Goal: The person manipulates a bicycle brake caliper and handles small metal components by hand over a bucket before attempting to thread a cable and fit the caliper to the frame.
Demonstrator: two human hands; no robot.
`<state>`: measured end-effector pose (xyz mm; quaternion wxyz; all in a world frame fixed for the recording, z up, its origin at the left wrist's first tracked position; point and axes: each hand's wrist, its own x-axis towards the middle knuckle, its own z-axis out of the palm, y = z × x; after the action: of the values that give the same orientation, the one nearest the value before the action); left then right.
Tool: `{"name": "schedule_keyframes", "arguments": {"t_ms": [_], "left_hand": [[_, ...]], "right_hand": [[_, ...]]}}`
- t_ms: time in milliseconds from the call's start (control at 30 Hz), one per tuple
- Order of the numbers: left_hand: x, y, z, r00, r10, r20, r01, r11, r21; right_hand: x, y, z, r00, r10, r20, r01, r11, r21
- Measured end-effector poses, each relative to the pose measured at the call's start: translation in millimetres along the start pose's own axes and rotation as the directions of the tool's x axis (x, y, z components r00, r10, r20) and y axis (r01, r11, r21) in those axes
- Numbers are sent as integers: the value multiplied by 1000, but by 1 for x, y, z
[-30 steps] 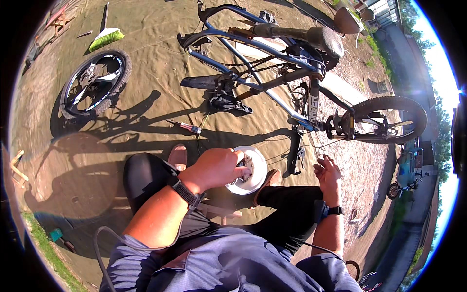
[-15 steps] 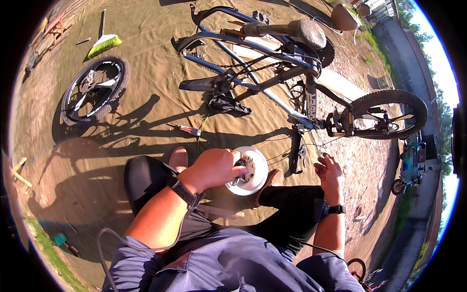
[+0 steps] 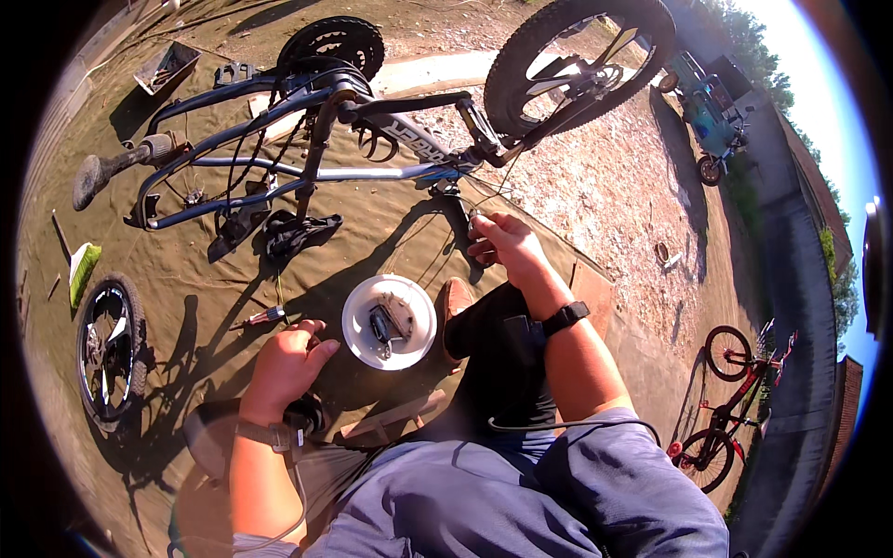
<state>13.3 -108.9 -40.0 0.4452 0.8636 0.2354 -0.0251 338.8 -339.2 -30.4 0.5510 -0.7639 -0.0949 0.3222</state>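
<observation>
My right hand (image 3: 508, 244) reaches up toward the bicycle's front end, its fingers pinched around a thin cable (image 3: 482, 200) near the handlebar. My left hand (image 3: 286, 368) is just left of a white bowl (image 3: 350, 325), loosely curled with thumb and fingers apart and nothing visible in it. Inside the bowl lies a dark and silvery metal part (image 3: 381, 325) with some smaller bits. The blue-grey bicycle frame (image 3: 358, 174) stands upside down beyond the bowl, its front wheel (image 3: 569, 84) at the upper right.
A detached wheel (image 3: 110, 352) lies at the left near a green broom (image 3: 84, 272). A screwdriver-like tool (image 3: 265, 316) rests on the brown ground sheet. An open box (image 3: 167, 67) is at the far left. A red bicycle (image 3: 730, 400) and a teal three-wheeler (image 3: 707, 116) stand right.
My left hand has come out of the bowl to its left side. My right hand has extended forward, and its fingers have closed on the cable. The whole view has turned right.
</observation>
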Motion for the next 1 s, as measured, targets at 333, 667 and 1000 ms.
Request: {"name": "schedule_keyframes", "arguments": {"t_ms": [333,667,1000], "left_hand": [[10,-11,4,988,-140,66,135,988,71],[16,-15,11,982,-163,94,160,986,40],[18,-11,6,970,-196,147,183,979,93]], "right_hand": [[-6,-6,-3,1000,-25,-16,25,1000,0],[-5,0,-17,992,-79,96,78,997,21],[-11,-5,-15,994,-77,82,73,996,57]]}}
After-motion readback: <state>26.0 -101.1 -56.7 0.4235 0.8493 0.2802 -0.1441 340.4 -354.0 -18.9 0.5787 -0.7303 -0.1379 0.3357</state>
